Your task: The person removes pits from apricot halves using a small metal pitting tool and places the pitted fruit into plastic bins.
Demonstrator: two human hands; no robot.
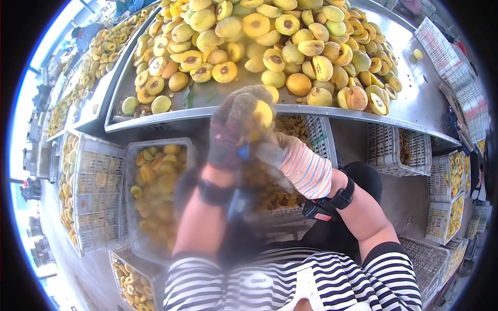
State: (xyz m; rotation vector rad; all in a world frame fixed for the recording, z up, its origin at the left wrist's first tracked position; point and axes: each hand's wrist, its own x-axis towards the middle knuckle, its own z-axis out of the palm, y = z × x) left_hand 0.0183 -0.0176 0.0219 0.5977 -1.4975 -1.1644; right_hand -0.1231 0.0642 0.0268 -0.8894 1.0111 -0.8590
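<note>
My left hand (226, 124), in a dark brown and red work glove, is closed on a yellow peach piece (263, 114) just off the near edge of the metal table. My right hand (293, 158), in a pale glove with a striped cuff, meets it from the right with its fingers curled in. A small blue thing (243, 152) shows between the hands, too blurred to name. Whatever the right fingers hold is hidden. Beyond the hands, a heap of whole and halved yellow peaches (256, 25) covers much of the metal table (410, 57).
Beneath the hands stands a crate (322, 136) of cut peach pieces. Left of my legs sits a grey tub (190, 150) of peaches. White crates (101, 181) line the left, and more crates (399, 150) stand at the right. Another peach-laden table runs along the far left, with people.
</note>
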